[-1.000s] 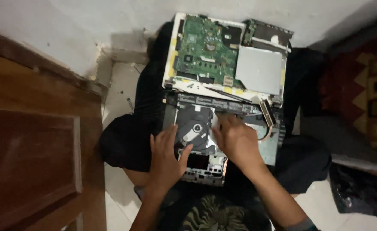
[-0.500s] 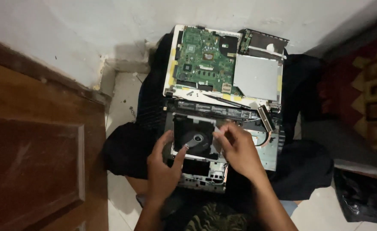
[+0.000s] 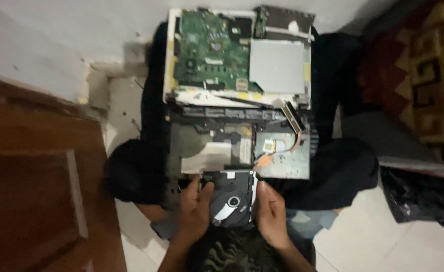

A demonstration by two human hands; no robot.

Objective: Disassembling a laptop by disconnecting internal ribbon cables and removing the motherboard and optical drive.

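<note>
Both hands, the left hand [image 3: 194,209] and right hand [image 3: 271,211], grip an optical disc drive [image 3: 232,199] by its sides, just below the opened laptop chassis [image 3: 237,143].

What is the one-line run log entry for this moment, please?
left hand: holds optical drive | right hand: holds same drive | open laptop base: above hands | green circuit board: far side

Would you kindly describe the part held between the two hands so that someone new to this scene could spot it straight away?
Start at the opened laptop base lying on the person's lap, below the green circuit board. At its near edge, between the left hand and the right hand, sits the optical disc drive. Unlike the flat metal plates around it, it is a dark square tray with a round silver hub at its middle.
</note>
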